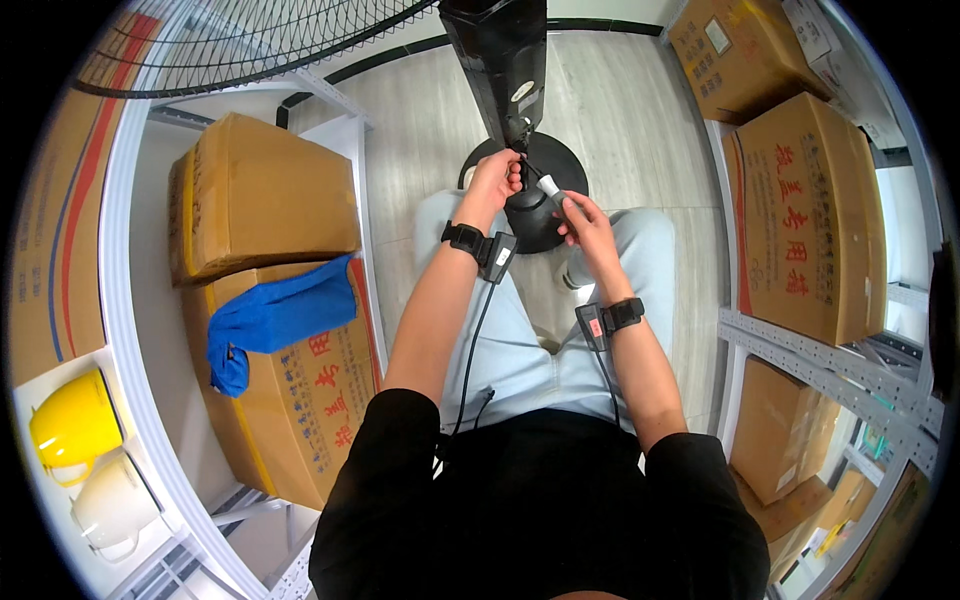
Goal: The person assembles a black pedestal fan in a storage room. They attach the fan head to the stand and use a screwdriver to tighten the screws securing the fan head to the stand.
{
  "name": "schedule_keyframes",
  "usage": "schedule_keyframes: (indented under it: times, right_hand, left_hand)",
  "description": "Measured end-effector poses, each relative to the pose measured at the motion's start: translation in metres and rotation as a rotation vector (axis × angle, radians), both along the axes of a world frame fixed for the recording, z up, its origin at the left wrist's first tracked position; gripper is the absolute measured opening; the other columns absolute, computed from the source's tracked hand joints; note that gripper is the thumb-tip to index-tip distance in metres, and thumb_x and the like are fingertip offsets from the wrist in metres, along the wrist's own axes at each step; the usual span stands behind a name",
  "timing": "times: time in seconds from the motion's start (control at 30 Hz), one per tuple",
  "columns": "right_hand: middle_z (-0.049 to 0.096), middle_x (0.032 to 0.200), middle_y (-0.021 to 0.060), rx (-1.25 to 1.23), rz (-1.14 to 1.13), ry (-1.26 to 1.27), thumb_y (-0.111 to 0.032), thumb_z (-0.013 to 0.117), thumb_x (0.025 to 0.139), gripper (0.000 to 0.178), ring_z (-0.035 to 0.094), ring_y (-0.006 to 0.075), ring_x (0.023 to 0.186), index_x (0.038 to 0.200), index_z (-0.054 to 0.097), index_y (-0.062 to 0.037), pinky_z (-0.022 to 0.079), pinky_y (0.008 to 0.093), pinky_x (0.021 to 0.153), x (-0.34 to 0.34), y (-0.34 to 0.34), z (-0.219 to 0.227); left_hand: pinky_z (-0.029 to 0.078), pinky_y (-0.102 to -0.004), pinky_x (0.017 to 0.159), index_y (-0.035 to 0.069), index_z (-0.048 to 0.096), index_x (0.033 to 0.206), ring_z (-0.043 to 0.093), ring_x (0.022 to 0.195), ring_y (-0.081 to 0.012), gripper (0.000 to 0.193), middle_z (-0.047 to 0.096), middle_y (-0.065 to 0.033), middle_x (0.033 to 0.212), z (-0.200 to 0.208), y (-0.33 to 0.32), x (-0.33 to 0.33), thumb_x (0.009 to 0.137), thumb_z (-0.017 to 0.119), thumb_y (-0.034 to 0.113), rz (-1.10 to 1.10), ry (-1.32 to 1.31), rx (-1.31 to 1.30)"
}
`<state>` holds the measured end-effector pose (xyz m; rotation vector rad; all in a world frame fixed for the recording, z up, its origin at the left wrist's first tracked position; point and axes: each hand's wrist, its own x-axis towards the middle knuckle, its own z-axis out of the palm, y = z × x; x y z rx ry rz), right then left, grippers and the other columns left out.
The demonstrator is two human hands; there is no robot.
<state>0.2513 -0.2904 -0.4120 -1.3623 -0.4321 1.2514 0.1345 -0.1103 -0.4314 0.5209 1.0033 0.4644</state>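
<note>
A black stand fan rises in front of my knees, with its column [497, 75] leaning up and away from the round base [563, 160]. Held in my right hand [590, 232] is a screwdriver [549, 187] with a grey and white handle. Its dark shaft slants up and left to the foot of the column; the tip is too small to make out. My left hand [490, 182] is closed in a curl against that same joint, left of the shaft. Whatever its fingers pinch is hidden. Both wrists wear black straps with small boxes and cables.
Overhead at the left hangs the fan's wire guard [270, 45]. Cardboard boxes [265, 200] fill the left shelf, with a blue cloth [285, 310] draped over one. Yellow and white helmets [78, 420] lie lower left. More boxes [800, 220] stand on the right metal rack.
</note>
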Motion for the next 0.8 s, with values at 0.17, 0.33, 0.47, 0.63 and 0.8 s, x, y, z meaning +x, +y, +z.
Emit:
schedule_keyframes:
  times: [0.17,0.33,0.47,0.63,0.8]
  right_hand:
    - [0.066,0.091,0.0037,0.000,0.061,0.094,-0.030,0.057,0.097,0.037,0.053,0.0048,0.062,0.124,0.057,-0.0042,0.036,0.0193,0.045,0.005,-0.001,-0.003]
    - [0.066,0.090,0.0025,-0.064,0.054,-0.075,-0.029,0.060,0.095,0.036,0.055,0.0045,0.063,0.125,0.057,-0.0085,0.036,0.0191,0.046,-0.001,0.000,0.001]
    - [0.066,0.083,0.0026,-0.021,0.032,-0.319,-0.028,0.067,0.090,0.036,0.060,0.0079,0.064,0.122,0.060,-0.0123,0.042,0.0229,0.051,-0.005,-0.002,-0.012]
    - [0.066,0.082,0.0034,0.213,-0.125,-0.893,-0.025,0.070,0.086,0.035,0.062,0.0101,0.067,0.119,0.063,-0.0139,0.047,0.0250,0.061,-0.002,0.001,-0.034]
    - [0.069,0.091,0.0096,-0.089,-0.019,-0.439,-0.024,0.070,0.085,0.036,0.065,0.0162,0.080,0.118,0.064,-0.0110,0.049,0.0293,0.069,-0.004,0.000,-0.006]
  left_hand:
    - [0.035,-0.0239,0.049,0.000,0.064,0.095,0.040,0.055,-0.0084,0.015,0.047,0.0016,0.067,0.008,-0.007,0.004,0.090,0.056,0.011,-0.007,-0.017,0.034]
    - [0.031,-0.0227,0.047,-0.001,0.062,0.098,0.038,0.054,-0.0071,0.016,0.044,0.0028,0.064,0.004,-0.007,0.004,0.090,0.055,0.011,-0.001,-0.024,0.038]
    - [0.030,-0.0225,0.046,-0.001,0.061,0.101,0.037,0.054,-0.0068,0.017,0.043,0.0030,0.064,0.001,-0.007,0.005,0.091,0.055,0.011,0.017,-0.044,0.036]
    - [0.031,-0.0226,0.046,-0.002,0.061,0.103,0.038,0.054,-0.0067,0.018,0.043,0.0031,0.065,0.005,-0.010,0.008,0.092,0.055,0.011,0.008,-0.035,0.032]
    - [0.032,-0.0219,0.047,-0.002,0.061,0.105,0.038,0.055,-0.0063,0.019,0.044,0.0036,0.066,0.001,-0.009,0.004,0.093,0.055,0.011,0.031,-0.057,0.053]
